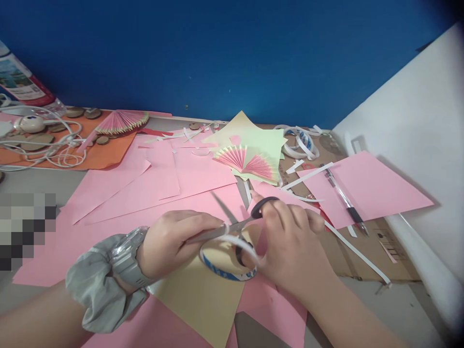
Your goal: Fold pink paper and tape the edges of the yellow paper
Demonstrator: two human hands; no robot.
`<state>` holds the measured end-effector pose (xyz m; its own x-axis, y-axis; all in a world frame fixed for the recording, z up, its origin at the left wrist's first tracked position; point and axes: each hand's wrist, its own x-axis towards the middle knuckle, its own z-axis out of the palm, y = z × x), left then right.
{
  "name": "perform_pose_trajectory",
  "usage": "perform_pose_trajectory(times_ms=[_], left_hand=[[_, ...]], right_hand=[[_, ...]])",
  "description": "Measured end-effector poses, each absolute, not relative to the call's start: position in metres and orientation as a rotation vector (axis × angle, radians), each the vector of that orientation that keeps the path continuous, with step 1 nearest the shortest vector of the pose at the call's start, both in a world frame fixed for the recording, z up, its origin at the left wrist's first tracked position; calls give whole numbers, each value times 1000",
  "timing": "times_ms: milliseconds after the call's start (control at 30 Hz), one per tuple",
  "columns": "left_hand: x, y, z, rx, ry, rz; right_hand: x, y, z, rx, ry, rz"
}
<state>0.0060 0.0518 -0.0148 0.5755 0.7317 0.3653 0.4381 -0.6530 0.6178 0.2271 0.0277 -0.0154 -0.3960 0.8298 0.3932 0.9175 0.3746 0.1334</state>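
Observation:
A pair of scissors (pixel 237 226) is held between my two hands, its blades spread apart. My right hand (pixel 290 237) is closed round its black handles. My left hand (pixel 181 232) is pinched closed, with one blade running along its fingers; the other blade points up and away. A roll of double-sided tape (pixel 226 275) with a blue-and-white rim sits just below the scissors, and a white strip curves from it towards my right hand. Whether any finger touches the roll is unclear. Beneath lies a yellow paper sheet (pixel 201 299).
Pink paper sheets (pixel 119 203) cover much of the table. Pleated fans (pixel 259 166) lie on pale green paper at the back. A pen (pixel 344 198) rests on pink paper at right. White strips, more tape rolls (pixel 302 142), a white cable (pixel 72 130) and a bottle (pixel 27 79) stand around.

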Motion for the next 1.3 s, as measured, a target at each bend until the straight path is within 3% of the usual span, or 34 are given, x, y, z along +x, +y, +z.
perform_pose_trajectory(times_ms=[567, 1300], left_hand=[[7, 53, -16, 2302, 995, 936], [10, 56, -15, 2111, 1426, 858]], right_hand=[[232, 29, -14, -1542, -2440, -335], [236, 30, -9, -1582, -2394, -323]])
